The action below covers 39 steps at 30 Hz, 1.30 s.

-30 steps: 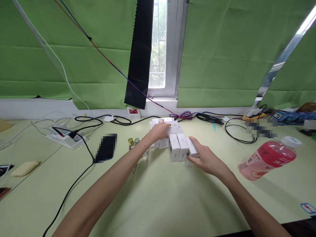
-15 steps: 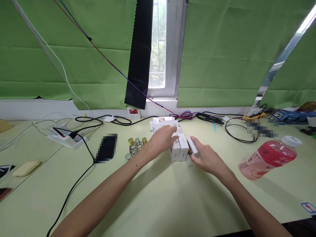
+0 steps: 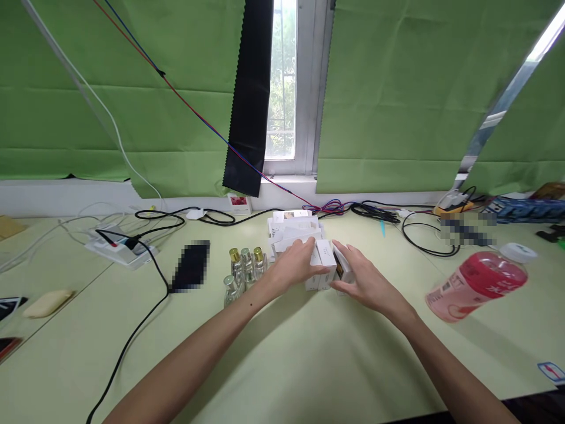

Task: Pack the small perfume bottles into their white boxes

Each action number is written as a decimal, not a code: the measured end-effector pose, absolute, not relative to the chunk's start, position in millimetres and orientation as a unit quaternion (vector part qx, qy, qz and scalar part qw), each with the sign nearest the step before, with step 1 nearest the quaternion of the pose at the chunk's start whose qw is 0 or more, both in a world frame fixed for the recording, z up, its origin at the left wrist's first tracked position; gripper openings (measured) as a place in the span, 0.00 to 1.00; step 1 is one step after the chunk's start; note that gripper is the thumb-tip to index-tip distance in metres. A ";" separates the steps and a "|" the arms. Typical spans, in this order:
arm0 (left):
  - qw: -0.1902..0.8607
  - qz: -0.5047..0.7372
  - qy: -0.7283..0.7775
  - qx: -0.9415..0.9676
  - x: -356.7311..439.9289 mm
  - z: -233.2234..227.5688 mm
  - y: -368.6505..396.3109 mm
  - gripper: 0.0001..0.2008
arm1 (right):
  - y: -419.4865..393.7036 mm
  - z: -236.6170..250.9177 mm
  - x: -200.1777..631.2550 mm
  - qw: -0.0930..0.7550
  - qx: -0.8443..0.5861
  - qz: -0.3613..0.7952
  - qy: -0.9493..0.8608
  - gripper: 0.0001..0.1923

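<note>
A small white carton (image 3: 325, 257) is gripped between the left hand (image 3: 296, 268) and right hand (image 3: 364, 281), mid-desk (image 3: 309, 365) among other upright cartons (image 3: 293, 231). The glass bottles (image 3: 244, 268) just left could be toppled if the left forearm were swung sideways.

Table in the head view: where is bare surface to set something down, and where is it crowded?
Bare table lies near the front edge between the forearms, and between the right hand and the pink bottle. Crowded: white boxes under the left hand, small glass bottles, cables along the back.
</note>
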<state>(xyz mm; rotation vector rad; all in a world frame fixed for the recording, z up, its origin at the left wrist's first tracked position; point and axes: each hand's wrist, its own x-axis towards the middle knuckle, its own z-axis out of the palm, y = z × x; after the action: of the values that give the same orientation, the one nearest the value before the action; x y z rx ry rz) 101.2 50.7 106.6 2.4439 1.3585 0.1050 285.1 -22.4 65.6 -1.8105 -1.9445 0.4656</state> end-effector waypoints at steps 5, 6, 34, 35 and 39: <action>0.173 0.041 0.467 0.866 95.5 113.0 48.2 0.25 | -21.6 61.2 276.9 0.227 -0.650 0.191 -0.700 0.36; 0.177 0.043 0.463 0.867 93.5 113.3 47.0 0.27 | -20.9 60.6 276.0 0.226 -0.652 0.191 -0.698 0.35; 0.613 0.300 0.451 0.575 16.7 44.1 -28.4 0.28 | -59.0 54.7 214.1 0.123 -0.497 0.202 -0.835 0.50; 0.620 0.307 0.445 0.569 17.4 43.3 -29.4 0.28 | -58.1 52.5 213.8 0.118 -0.502 0.197 -0.834 0.49; 0.650 0.322 0.432 0.536 14.2 43.1 -33.5 0.28 | -55.6 56.1 219.2 0.097 -0.515 0.209 -0.826 0.46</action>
<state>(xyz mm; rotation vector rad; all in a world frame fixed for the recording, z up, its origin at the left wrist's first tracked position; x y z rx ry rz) 14.2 -33.5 43.1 1.2188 0.9810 0.7311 219.2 -55.6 56.1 -1.5242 -2.4464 0.6182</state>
